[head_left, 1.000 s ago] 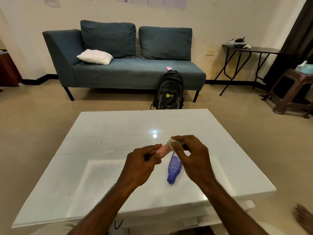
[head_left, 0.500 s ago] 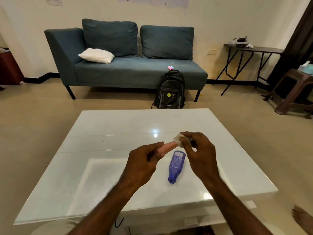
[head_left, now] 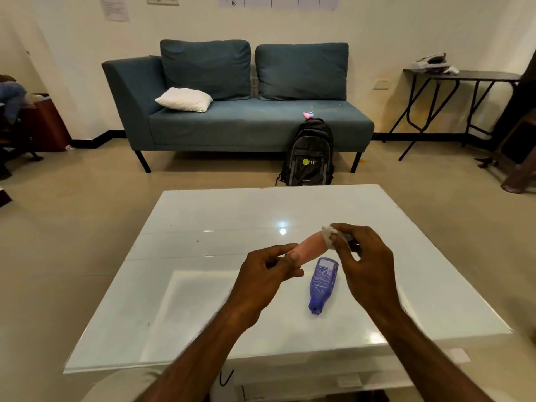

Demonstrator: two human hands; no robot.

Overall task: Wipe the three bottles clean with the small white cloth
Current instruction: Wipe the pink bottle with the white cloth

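My left hand [head_left: 265, 275] grips the near end of a small pink bottle [head_left: 311, 248], held tilted above the white glass table [head_left: 203, 227]. My right hand [head_left: 365, 265] pinches the small white cloth [head_left: 327, 235] around the bottle's far end. A blue bottle [head_left: 322, 282] lies on its side on the table just below both hands, cap toward me. A third bottle is not visible; part of the table behind my right hand is hidden.
A teal sofa [head_left: 237, 111] with a white pillow [head_left: 184, 99] stands beyond the table, a black backpack [head_left: 309, 153] leaning against it. A dark folding table [head_left: 461, 79] is at the back right. A table shelf shows below the near edge.
My right hand slid the cloth along the pink bottle from near my left hand out to its far end. More of the pink bottle now shows. The blue bottle stayed put.
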